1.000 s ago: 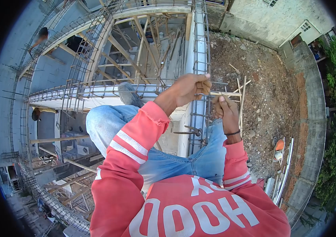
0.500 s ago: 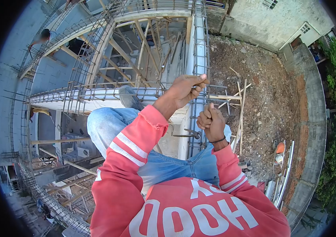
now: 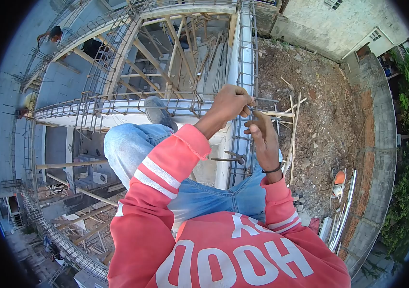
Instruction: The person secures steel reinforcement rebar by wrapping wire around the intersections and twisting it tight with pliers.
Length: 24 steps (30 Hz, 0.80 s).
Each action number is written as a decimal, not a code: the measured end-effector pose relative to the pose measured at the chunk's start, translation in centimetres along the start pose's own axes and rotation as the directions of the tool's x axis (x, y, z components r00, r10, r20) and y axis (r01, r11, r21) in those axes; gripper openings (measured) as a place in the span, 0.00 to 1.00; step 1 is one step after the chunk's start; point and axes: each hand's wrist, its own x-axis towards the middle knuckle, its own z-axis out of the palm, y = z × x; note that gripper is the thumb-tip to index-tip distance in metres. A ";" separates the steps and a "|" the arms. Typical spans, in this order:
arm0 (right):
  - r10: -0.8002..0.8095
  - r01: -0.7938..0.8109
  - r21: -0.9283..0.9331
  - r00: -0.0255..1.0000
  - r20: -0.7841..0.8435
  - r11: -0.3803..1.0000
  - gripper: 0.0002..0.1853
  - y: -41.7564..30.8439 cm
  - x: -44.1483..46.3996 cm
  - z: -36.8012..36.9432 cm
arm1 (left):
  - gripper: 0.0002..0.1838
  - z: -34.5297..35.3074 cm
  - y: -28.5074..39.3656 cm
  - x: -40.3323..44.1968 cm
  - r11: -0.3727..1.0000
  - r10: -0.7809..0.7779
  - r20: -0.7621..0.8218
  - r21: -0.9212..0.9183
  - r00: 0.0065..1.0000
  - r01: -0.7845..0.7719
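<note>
My left hand [image 3: 232, 103] is closed in a pinch above the rebar cage [image 3: 246, 77]. What its fingertips hold is too small to make out. Just below and to the right, my right hand [image 3: 264, 138] has its fingers stretched toward the left fingertips, with the thumb held apart; it shows nothing in its grasp. A pair of pincers [image 3: 233, 157] with parted handles rests on the cage, between my legs and below the hands. The cage runs along the top of a white wall [image 3: 236, 53].
More rebar cages [image 3: 132, 109] top the wall at left, where my shoe [image 3: 157, 113] rests. Wooden props [image 3: 154, 60] stand in the room below. Right lies a deep drop to rubble ground [image 3: 310, 105] with a wheelbarrow [image 3: 339, 182]. Another person [image 3: 53, 36] is far left.
My right hand has opened from a fist, its fingers reaching up toward the left hand. My left hand has turned knuckles-up and stays pinched. The distant person has shifted.
</note>
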 end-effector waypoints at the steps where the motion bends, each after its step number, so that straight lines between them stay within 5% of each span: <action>1: 0.015 -0.016 -0.058 1.000 -0.007 0.998 0.21 0.2 0.1 0.0 | 0.12 0.1 -0.2 0.1 0.996 0.032 -0.007 0.082 0.999 -0.031; 3: 0.028 -0.029 -0.117 1.000 -0.013 0.993 0.19 0.4 0.4 -0.1 | 0.13 0.4 -0.3 0.0 1.000 0.016 -0.003 -0.015 1.000 -0.016; 7: 0.230 -0.222 0.091 0.970 -0.081 0.971 0.16 -0.5 0.8 -0.2 | 0.16 0.3 -0.1 0.0 0.970 -0.033 0.036 -0.241 0.999 0.041; 9: 0.292 -0.279 0.116 0.948 -0.126 0.953 0.16 -0.3 0.6 -0.2 | 0.15 0.3 -0.7 0.3 0.973 -0.003 0.046 -0.229 0.999 0.014; 14: 0.116 -0.152 -0.130 0.962 -0.249 0.980 0.13 0.9 0.1 0.4 | 0.12 0.7 -1.5 0.5 0.978 0.079 -0.010 -0.191 0.997 -0.080; 19: 0.114 -0.159 -0.179 0.964 -0.240 0.971 0.13 0.5 0.2 0.3 | 0.10 1.1 -1.3 0.2 0.993 0.118 -0.106 0.012 0.987 -0.118; 24: 0.158 -0.205 -0.178 0.956 -0.248 0.962 0.13 1.1 0.3 0.1 | 0.10 1.6 -1.5 0.5 0.991 0.124 -0.097 -0.029 0.987 -0.128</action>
